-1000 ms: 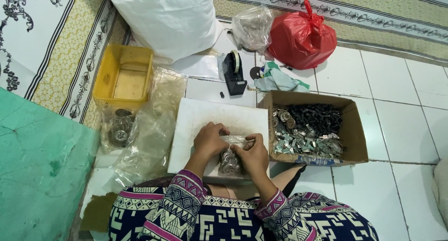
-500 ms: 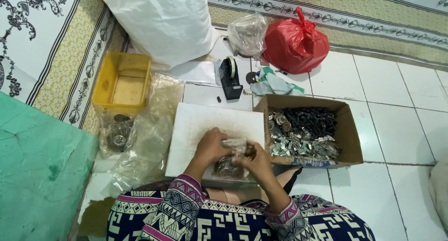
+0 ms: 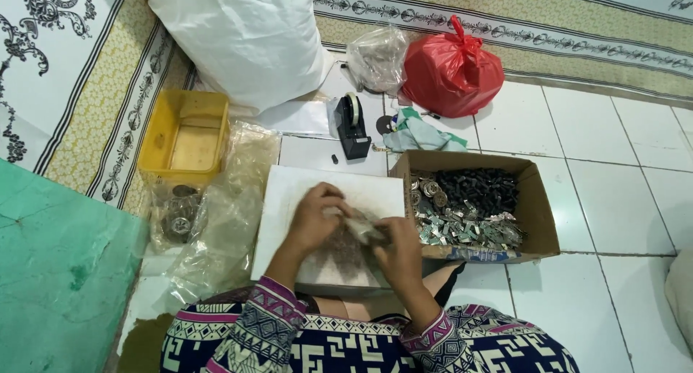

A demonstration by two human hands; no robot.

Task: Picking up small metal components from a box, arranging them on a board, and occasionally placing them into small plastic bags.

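A small clear plastic packet (image 3: pixel 363 227) sits over the middle of the white board (image 3: pixel 289 192) on the person's lap, pinched at both ends: left hand (image 3: pixel 316 218) with its grip closed on one end, right hand (image 3: pixel 399 249) on the other. A cardboard box (image 3: pixel 538 207) of metal parts lies just beside the board's right edge.

We are seeing a glossy clear plastic packet (image 3: pixel 361 227), a matt cardboard box (image 3: pixel 538 225) of shiny metal pieces (image 3: pixel 455 225), and a smooth glazed tile floor (image 3: pixel 599 171).
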